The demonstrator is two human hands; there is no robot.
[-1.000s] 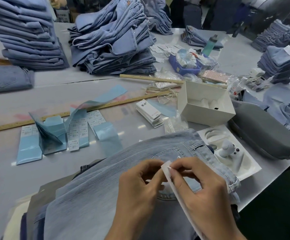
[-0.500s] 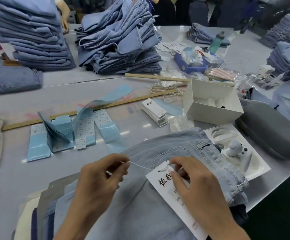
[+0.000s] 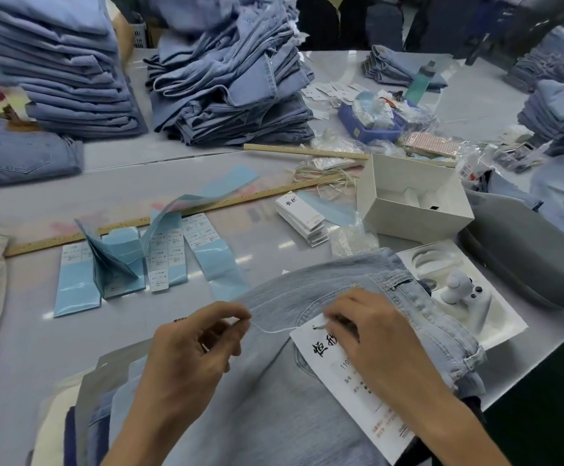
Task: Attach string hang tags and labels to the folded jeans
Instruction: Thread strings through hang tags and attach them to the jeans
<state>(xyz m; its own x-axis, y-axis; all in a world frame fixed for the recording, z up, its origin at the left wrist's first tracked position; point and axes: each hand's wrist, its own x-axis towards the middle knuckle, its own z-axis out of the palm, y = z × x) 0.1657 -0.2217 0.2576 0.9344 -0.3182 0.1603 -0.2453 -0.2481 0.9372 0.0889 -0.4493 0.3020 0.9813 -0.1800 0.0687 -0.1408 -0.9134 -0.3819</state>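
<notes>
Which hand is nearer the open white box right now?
The right hand. It rests on the hang tag below the white box, while the left hand pinches the string further left, on the jeans.

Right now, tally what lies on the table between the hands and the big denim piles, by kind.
Wooden rulers: 2
Open white boxes: 1
Stacks of white hang tags: 1
Grey zip cases: 1
Blue-backed label sheet clusters: 1
Total: 6
</notes>
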